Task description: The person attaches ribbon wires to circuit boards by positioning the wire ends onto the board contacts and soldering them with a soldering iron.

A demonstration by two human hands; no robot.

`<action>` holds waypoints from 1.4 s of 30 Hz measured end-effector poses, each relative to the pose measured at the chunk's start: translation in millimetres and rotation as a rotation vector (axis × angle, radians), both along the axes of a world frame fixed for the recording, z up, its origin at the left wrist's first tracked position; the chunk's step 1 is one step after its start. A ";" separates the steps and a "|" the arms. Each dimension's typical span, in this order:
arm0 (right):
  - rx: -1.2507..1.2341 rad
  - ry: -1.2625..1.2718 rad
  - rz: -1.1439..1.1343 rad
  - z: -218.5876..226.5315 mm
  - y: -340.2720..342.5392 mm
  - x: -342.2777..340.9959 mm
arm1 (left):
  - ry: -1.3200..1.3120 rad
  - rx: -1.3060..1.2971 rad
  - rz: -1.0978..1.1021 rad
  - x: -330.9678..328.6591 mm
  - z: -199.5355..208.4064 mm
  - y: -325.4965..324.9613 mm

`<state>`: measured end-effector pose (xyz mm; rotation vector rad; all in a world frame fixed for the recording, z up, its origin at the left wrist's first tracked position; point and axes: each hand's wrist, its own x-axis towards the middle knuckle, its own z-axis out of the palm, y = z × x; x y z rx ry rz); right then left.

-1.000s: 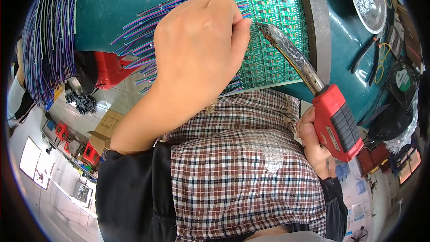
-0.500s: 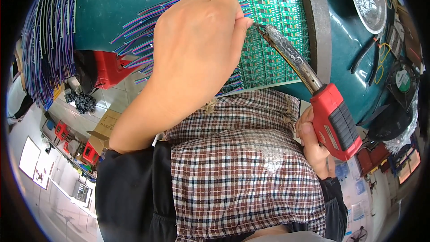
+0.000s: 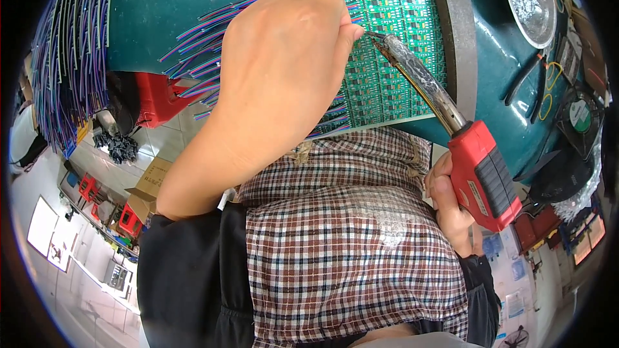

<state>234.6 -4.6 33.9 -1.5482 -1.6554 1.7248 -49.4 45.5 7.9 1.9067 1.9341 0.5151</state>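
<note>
Green work surface point(image 3: 161, 16), seen from above beyond a checked cloth point(image 3: 354, 258) over the person's lap. Nearest, the right hand point(image 3: 451, 209) is wrapped around the red handle of a soldering iron point(image 3: 429, 87), whose barrel slants up and leftward. The left hand point(image 3: 284, 67) is curled over a panel of green circuit boards point(image 3: 393, 80), thumb drawn in just beside the iron's tip; its fingertips are largely hidden, and whether they grip a wire cannot be told. Thin coloured wires point(image 3: 200, 32) fan leftward from the panel; a dark curved bar point(image 3: 454, 45) borders its right side. Farther out lie pliers point(image 3: 525, 87), a metal bowl point(image 3: 539, 35) containing silvery material and, at left, more wires point(image 3: 74, 45). Beyond, on the floor: a red stool point(image 3: 153, 100) and a cardboard box point(image 3: 155, 180).
</note>
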 end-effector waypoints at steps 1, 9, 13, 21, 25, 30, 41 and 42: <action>0.000 0.000 0.000 -0.6 0.4 -0.3 | 0.000 0.000 0.000 0.1 0.4 0.1; 0.026 0.016 -0.031 -1.4 -1.0 -3.4 | -0.007 -0.022 -0.006 -0.5 0.4 0.8; 0.081 0.011 -0.003 -3.2 -1.1 0.7 | -0.021 -0.015 -0.008 -0.5 -0.4 0.6; 0.042 -0.005 0.004 -2.2 -2.9 4.5 | 0.012 0.023 0.021 2.8 -2.2 -2.2; 0.079 -0.023 0.036 -7.9 -6.7 12.5 | 0.017 0.018 0.034 3.6 -2.6 -4.1; 0.101 -0.016 -0.045 -6.2 -6.3 6.6 | 0.011 0.015 0.047 5.1 -1.1 -3.5; 0.100 -0.001 -0.076 -4.7 -4.1 4.8 | 0.099 0.136 0.007 1.9 0.5 -4.2; 0.112 0.003 -0.076 -4.7 -4.9 5.3 | 0.154 0.188 -0.003 1.2 0.2 -3.6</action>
